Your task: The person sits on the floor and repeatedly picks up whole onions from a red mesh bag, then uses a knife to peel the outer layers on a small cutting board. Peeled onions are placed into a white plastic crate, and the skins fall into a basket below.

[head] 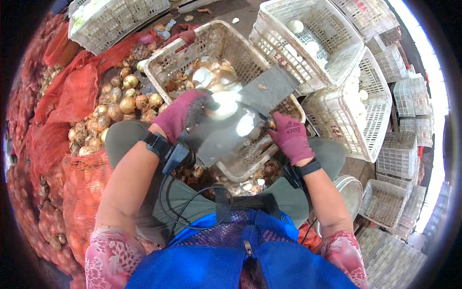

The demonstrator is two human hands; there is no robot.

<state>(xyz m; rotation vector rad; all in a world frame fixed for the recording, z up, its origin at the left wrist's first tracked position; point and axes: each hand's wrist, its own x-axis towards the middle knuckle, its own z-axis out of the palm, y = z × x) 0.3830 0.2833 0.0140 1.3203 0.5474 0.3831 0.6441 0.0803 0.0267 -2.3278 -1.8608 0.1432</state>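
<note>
My left hand [189,110], in a maroon glove with grey fingers, holds a pale onion [222,104] over a plastic crate [164,59]. My right hand [291,135], gloved the same way, is closed around the handle of what looks like a small knife [265,118]. Its thin dark blade points towards the onion, and glare and blur hide whether it touches. Under both hands a grey board [270,88] lies across the crate. A white onion piece [245,124] shows between the hands. Onion skins [180,81] and pale layers lie inside the crate.
Unpeeled onions [122,101] are heaped at left beside red mesh sacks [66,101]. White crates [306,43] holding peeled onions stand at right, with one more crate [119,21] at upper left. Stacked crates [397,151] line the far right, near a round bucket [350,191].
</note>
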